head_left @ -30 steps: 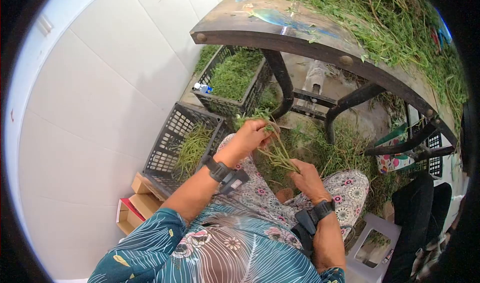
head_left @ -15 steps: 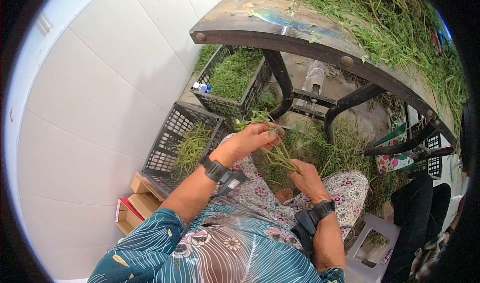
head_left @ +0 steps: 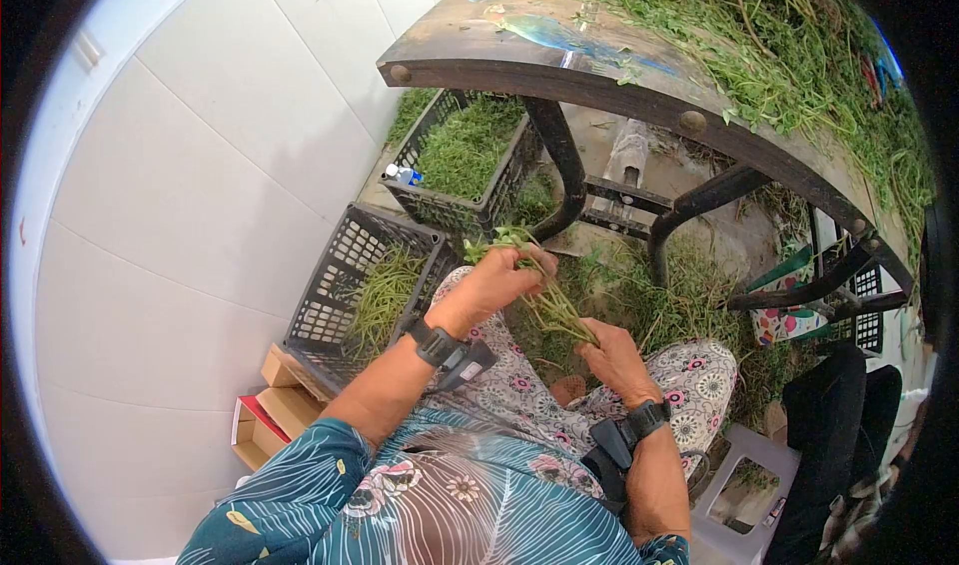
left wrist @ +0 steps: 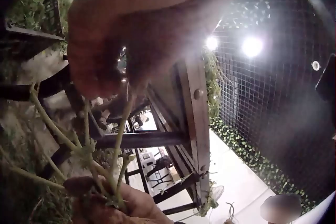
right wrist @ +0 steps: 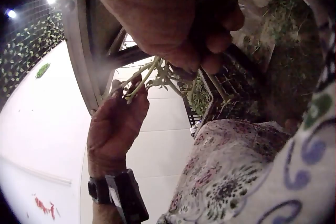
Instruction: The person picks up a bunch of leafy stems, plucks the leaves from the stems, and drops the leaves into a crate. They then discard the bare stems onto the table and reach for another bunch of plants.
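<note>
Several green leafy stems (head_left: 555,311) stretch between my two hands over the lap. My right hand (head_left: 616,360) grips their lower ends. My left hand (head_left: 502,285) pinches the upper part, and leaves (head_left: 489,246) stick out past its fingers. In the left wrist view, the left hand (left wrist: 142,35) looms large at the top, and the right hand (left wrist: 118,203) holds forked stems (left wrist: 89,155) at the bottom. Seen from the right wrist, the left hand (right wrist: 116,124) has its fingertips on the stem ends, while the right hand (right wrist: 157,19) hides part of the bunch.
A black crate (head_left: 330,255) on the left holds cut stems (head_left: 385,290); another crate (head_left: 489,205) behind it holds leafy greens. Ahead stands a table (head_left: 479,73) heaped with greens (head_left: 779,55), with metal legs (head_left: 561,165) below. Greens litter the floor; a grey stool (head_left: 744,495) stands at right.
The left hand's fingers loosened and spread half a second ago, then curled back round the stems, the hand now slightly lower and to the left. The right hand has stayed put.
</note>
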Motion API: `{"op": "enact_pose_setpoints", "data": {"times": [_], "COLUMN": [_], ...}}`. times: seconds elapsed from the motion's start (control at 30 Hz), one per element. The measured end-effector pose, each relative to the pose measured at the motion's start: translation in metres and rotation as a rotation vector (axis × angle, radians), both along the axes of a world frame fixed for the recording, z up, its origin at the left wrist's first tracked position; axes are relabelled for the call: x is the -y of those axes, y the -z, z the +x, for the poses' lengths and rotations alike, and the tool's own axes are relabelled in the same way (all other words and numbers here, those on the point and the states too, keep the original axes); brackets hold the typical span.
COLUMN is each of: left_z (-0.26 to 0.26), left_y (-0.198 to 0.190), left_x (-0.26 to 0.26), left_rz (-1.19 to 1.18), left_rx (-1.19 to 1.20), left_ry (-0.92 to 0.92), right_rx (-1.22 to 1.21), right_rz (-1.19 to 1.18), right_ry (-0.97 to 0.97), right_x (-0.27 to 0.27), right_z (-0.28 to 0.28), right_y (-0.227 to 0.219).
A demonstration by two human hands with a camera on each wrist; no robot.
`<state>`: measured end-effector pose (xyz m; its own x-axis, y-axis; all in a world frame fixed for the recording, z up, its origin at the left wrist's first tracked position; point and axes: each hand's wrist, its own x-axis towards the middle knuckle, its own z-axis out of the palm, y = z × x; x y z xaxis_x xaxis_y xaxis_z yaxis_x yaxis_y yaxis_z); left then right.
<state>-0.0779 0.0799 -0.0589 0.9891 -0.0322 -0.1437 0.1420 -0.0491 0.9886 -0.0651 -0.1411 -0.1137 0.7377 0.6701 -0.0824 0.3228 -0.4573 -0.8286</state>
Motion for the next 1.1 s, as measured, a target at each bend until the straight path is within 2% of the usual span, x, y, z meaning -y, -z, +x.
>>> {"op": "enact_pose_setpoints", "data": {"times": [0.2, 0.3, 0.5, 0.6, 0.8, 0.9, 1.0, 1.1], "left_z": [0.003, 0.001, 0.0, 0.001, -0.001, -0.001, 0.001, 0.003], "left_y": [0.007, 0.004, -0.003, 0.005, -0.004, -0.009, 0.0, 0.013], "left_x": [-0.003, 0.0, -0.005, -0.004, -0.001, 0.002, 0.0, -0.002], "left_rz": [-0.187, -0.13, 0.101, 0.067, 0.238, 0.315, 0.641, 0.809], "left_rx": [-0.131, -0.12, -0.096, -0.011, 0.012, 0.017, 0.313, 0.554], "left_ry": [0.023, -0.022, 0.052, 0.003, 0.04, -0.032, -0.07, -0.064], "right_rx": [-0.02, -0.036, -0.073, -0.086, -0.092, -0.095, -0.119, -0.181], "right_rz": [-0.02, -0.023, -0.038, -0.038, -0.026, 0.008, 0.004, -0.043], "right_ry": [-0.008, -0.004, 0.001, 0.002, 0.019, 0.021, 0.027, 0.002], "right_x": [0.0, 0.0, 0.0, -0.001, 0.0, -0.002, -0.008, -0.011], "right_z": [0.001, 0.001, 0.001, 0.0, 0.0, 0.001, -0.001, -0.002], "right_y": [-0.004, -0.006, -0.007, -0.01, -0.01, -0.012, -0.015, -0.022]}}
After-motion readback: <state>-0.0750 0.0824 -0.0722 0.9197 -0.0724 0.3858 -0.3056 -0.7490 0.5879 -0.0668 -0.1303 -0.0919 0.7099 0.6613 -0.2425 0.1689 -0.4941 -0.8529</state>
